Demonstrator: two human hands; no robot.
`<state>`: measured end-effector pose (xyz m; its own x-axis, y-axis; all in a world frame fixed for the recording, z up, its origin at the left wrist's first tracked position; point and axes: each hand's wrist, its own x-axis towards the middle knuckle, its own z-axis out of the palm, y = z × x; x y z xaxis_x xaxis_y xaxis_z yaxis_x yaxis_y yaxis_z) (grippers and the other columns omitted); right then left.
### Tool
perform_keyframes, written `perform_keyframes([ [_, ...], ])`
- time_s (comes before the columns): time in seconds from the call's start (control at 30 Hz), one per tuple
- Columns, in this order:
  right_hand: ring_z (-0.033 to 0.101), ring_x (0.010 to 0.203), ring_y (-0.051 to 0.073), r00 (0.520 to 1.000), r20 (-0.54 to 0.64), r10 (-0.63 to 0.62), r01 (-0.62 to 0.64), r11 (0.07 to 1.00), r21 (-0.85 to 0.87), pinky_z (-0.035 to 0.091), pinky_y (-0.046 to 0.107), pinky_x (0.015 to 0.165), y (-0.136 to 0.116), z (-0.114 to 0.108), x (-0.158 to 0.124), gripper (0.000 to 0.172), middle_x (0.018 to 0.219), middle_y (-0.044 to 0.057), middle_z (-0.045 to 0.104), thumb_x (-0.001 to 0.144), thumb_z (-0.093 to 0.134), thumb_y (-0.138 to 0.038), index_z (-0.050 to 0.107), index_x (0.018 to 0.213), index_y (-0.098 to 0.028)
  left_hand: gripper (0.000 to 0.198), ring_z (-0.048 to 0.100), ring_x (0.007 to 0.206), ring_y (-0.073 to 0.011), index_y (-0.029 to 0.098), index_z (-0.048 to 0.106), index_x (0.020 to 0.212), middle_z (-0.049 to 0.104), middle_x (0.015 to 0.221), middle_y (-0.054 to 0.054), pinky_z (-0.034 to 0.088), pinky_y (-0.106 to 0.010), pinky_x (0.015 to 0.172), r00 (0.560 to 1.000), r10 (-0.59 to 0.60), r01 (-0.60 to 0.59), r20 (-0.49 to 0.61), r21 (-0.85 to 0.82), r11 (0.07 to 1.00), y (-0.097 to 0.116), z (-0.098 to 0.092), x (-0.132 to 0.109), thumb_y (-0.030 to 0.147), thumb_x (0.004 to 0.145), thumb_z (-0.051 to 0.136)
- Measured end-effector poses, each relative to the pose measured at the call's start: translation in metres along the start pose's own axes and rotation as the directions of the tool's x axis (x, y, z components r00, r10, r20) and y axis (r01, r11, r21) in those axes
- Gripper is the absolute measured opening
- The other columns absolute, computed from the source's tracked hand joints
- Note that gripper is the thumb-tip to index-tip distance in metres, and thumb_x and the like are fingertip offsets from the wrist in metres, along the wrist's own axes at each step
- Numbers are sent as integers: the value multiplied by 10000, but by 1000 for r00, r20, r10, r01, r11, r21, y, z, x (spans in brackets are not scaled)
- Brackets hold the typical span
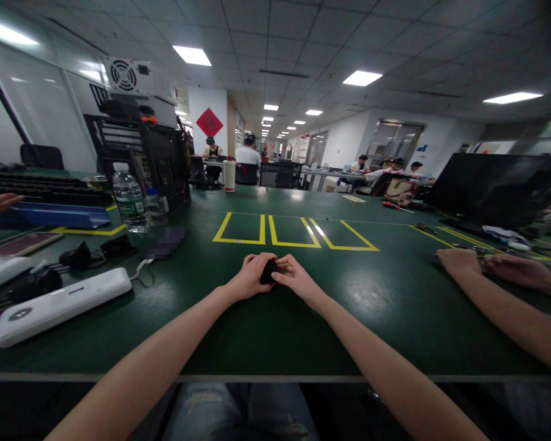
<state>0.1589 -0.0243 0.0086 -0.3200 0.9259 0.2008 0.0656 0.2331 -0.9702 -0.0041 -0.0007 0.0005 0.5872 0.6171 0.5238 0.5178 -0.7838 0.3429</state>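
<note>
A small black rounded object point(269, 272) is held between my two hands just above or on the green table point(239, 343); its kind I cannot make out. My left hand point(251, 275) wraps round its left side, with the fingers curled over the top. From the other side, my right hand point(298, 278) grips it between thumb and fingers. Much of the object is hidden by the fingers. Beyond the hands, yellow tape outlines point(294, 245) mark several boxes on the tabletop.
On the left lie a white power strip point(64, 303), black adapters point(80, 254), a water bottle point(129, 202) and an open computer case point(156, 162). A co-worker's hands point(461, 263) work at right near a monitor point(500, 187). A cup point(229, 176) stands at the far edge.
</note>
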Motion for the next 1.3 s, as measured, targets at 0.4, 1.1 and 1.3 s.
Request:
perform_keyframes([
  [0.4,525,868,157,993,-21,117,-117,993,9,442,359,772,-1,1,1,322,1006,58,500,671,581,-327,462,929,-174,560,449,1020,-204,220,331,1113,477,1081,-43,228,-398,940,1000,-7,7,5,-7,1000,1,-2,0,239,623,601],
  [1.1,521,881,158,997,12,72,-72,997,-7,422,361,795,3,-2,2,331,1001,51,514,662,586,-342,478,929,-179,556,454,1008,-200,221,331,1110,478,1075,-40,233,-396,933,1000,-7,7,3,5,1000,1,-1,0,229,623,599],
  [1.3,513,896,152,999,38,0,0,1000,-1,417,337,801,-3,-2,-2,318,901,9,530,631,623,-308,451,878,-205,560,452,1013,-200,227,327,1110,479,1074,-34,229,-393,934,1000,-6,6,10,0,1000,2,-2,0,213,619,596],
])
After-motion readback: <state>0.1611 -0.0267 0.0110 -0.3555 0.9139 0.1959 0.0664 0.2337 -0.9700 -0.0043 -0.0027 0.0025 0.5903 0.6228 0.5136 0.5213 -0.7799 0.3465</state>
